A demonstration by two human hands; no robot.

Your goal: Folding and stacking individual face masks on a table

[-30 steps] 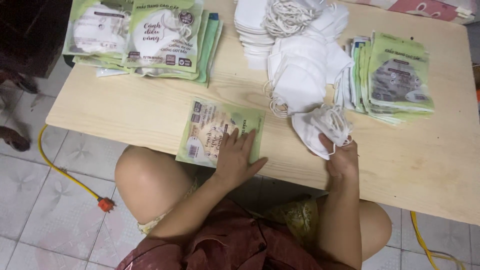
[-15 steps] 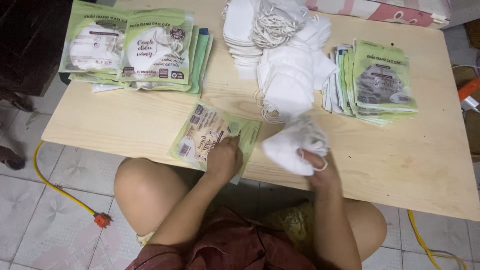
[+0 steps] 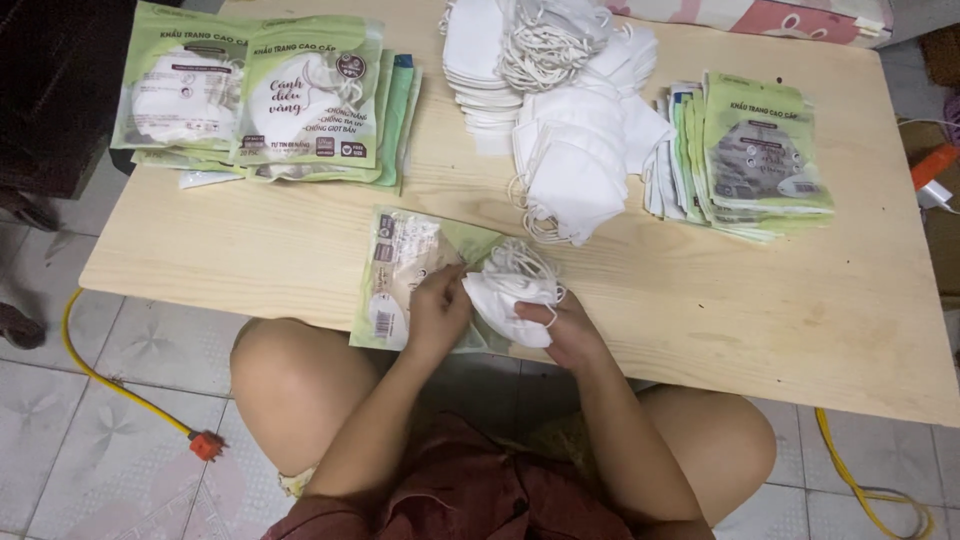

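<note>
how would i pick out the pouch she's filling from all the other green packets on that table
Start at the wooden table and go to its near edge, just above the knees. The flat green pouch lies alone there under the left hand, beside the white masks in the right hand; other packets sit stacked at the far side.

A single head-worn camera looks steeply down from above the seated person; the view faces forward and down over the lap onto a low wooden table [image 3: 700, 300]; the table's near edge runs slightly tilted across the frame, its far edge reaching the top; the left hand [image 3: 437, 310] and right hand [image 3: 565, 325] sit just below centre, fairly close to the lens; bare knees fill the lower part; tiled floor [image 3: 80, 440] shows at the left margin; no second view overlaps it.
</note>
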